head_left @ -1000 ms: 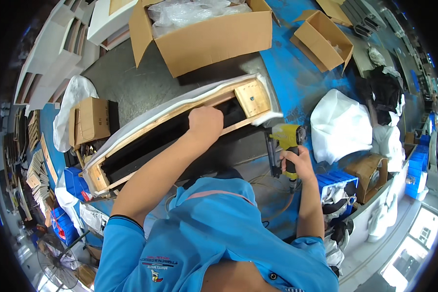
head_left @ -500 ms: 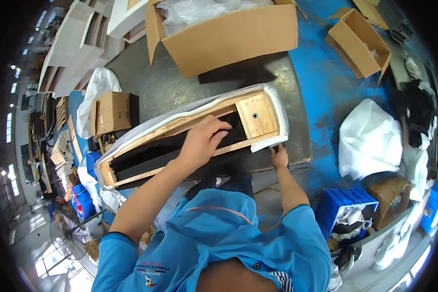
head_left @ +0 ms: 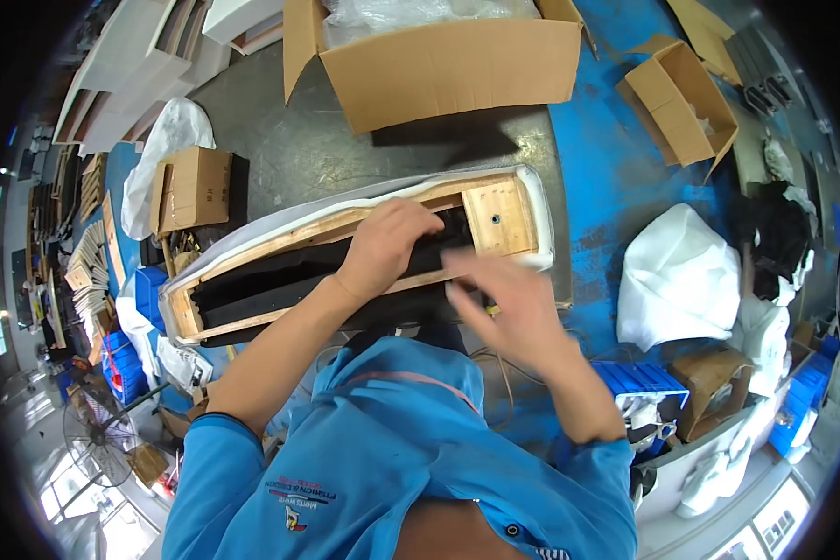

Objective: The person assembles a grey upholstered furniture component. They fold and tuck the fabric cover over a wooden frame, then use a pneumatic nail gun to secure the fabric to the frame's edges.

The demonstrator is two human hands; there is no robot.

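A long wooden frame (head_left: 495,220) with white padding along its edge lies on the dark table, open side up. Black fabric (head_left: 299,271) fills its hollow. My left hand (head_left: 383,247) reaches over the near rail, fingers bent and held together at the fabric near the frame's right end. Its fingertips are partly hidden, but they seem to grip the cloth. My right hand (head_left: 513,303) is over the near rail close to the right-end wood block, blurred by motion. Thumb and fingers are apart, and I see nothing between them.
A large cardboard box (head_left: 457,75) with clear plastic wrap stands beyond the frame. A smaller carton (head_left: 191,189) sits to the left. On the right are an open box (head_left: 681,103), a white foam bundle (head_left: 679,275) and a blue crate (head_left: 637,378).
My right hand has come from the outer near-right corner of the frame up over its near rail. My left hand has shifted slightly, its fingers now closer together at the fabric.
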